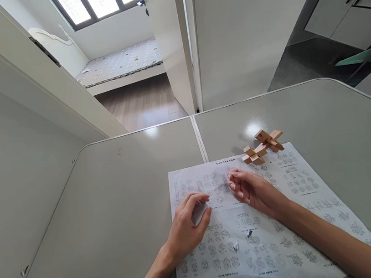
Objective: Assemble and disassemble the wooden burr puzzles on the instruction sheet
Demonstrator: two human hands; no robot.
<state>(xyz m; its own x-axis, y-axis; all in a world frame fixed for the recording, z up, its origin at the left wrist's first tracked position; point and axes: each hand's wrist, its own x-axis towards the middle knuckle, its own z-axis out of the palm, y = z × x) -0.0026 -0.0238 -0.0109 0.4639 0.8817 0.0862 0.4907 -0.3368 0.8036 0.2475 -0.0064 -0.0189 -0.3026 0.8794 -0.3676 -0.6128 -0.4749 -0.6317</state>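
A large printed sheet of line diagrams [224, 216] lies on the table under both hands. My left hand [192, 221] rests over its left part, thumb and fingers apart, holding nothing. To the right, my right hand [251, 189] is turned partly palm-up with loosely curled fingers, and nothing shows in it. Just beyond that hand, a wooden interlocking puzzle [256, 153] made of crossed pieces sits at the sheet's far edge, touched by neither hand. A small dark scrap [250, 233] and a pale torn bit [235, 246] lie on the sheet between my forearms.
The grey-green table [139, 200] has a pale seam [199, 139] running away from me. Past its far edge are a white door [169, 40] standing open and a bed [123, 62] under a window. White cabinets [350, 7] stand at the far right.
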